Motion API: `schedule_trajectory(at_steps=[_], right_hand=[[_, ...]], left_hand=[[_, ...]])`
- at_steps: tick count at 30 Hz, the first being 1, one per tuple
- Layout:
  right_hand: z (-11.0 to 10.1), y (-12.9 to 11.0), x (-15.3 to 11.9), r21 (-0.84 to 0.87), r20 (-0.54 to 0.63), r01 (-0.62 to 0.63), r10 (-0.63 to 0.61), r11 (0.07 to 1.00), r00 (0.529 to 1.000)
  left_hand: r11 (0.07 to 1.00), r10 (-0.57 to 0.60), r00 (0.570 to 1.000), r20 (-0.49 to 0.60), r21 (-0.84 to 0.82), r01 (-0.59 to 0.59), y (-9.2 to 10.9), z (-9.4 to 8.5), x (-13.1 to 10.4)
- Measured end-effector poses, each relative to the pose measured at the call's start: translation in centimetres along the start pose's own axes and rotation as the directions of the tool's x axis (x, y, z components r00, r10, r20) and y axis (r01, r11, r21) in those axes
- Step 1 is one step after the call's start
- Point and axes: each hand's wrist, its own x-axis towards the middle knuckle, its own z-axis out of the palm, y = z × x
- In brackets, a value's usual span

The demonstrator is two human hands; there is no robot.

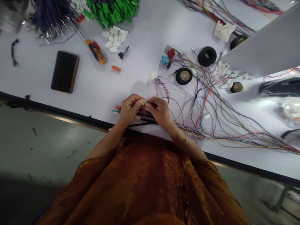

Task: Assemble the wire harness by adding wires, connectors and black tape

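Both hands are working close to the near side of the worktop (93,97), just in from its dark edge strip (58,112), so not much room between wrists and rim. Left hand (130,109) and right hand (159,112) meet nearly tip to tip, thumbs and fingers pinched closed. Left seems to have a tiny pale piece (144,102), right has a thin dark wire (172,99); too small to tell exactly how they join. A bundle of black cables (146,117) lies under the hands, along the edge.

Best open room is on the left: a bare stretch runs over to the phone (65,72), with only an orange piece (116,68) and the screwdriver (95,51) further up. Straight ahead is fairly open too, past the white connector (153,74).

Right side is way tighter: loose wires (211,109) sprawl past the right forearm, a black tape roll (184,76) sits among them, and a pale panel (264,43) cuts in at the upper right.
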Motion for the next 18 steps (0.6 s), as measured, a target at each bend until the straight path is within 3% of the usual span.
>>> schedule_trajectory(at_steps=[7,18], right_hand=[[-0.2,0.9,0.2,0.000,-0.052,0.086,-0.086,0.996,0.995],[-0.3,-0.1,-0.1,0.159,-0.032,-0.008,0.013,0.987,0.999]], left_hand=[[0.998,-0.046,0.998,-0.044,-0.046,0.044,-0.7,-0.1,0.1],[0.998,-0.011,0.999,-0.042,-0.056,0.009,-1.2,0.4,0.0]])
